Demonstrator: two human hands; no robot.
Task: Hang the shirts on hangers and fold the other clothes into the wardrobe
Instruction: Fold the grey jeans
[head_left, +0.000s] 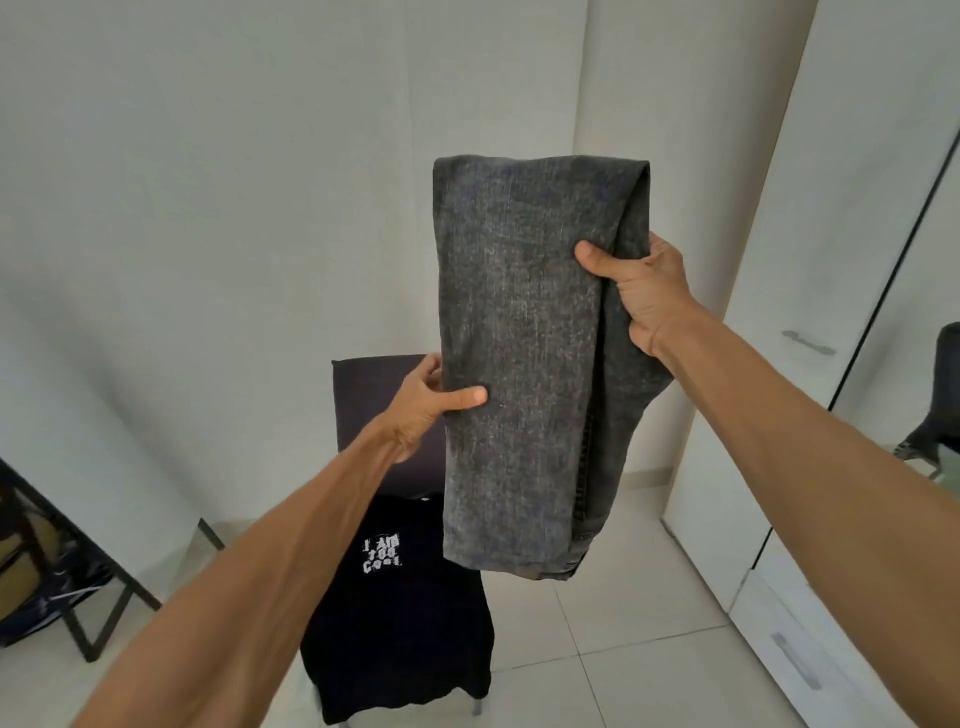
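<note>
- Room: plain pale walls, light tiled floor (597, 649), white wardrobe (852, 218) along the right with its doors closed.
- Task item: dark grey jeans (524, 338), folded lengthwise and doubled over at the top. You hold them up in the air, above and just right of a chair (363, 384).
- Hands: well apart, one on each long edge.
  - Your left hand (428, 402) pinches the left edge low down, thumb across the front.
  - Your right hand (641, 293) grips the thick folded right edge higher up, thumb on the front.
- Handling (judged): this is denim, so fairly heavy and stiff for cloth. It should hold a crease, is unlikely to slip and cannot break.
  - The loose lower end hangs below both grips and may swing.
  - Take hold at the thick side seams or the fold. The flat middle would sag.
- Also waiting: a black T-shirt (400, 597) with white lettering, draped over the chair seat. Probably hanger work.
- Hidden or unclear:
  - The wardrobe interior is not visible, so no shelf can be seen.
  - No hanger is in view.
  - The back layers of the jeans and your fingers behind them are out of sight, so the layer count cannot be told.
  - A dark frame (104, 597) is cut off at the left edge and cannot be identified.
</note>
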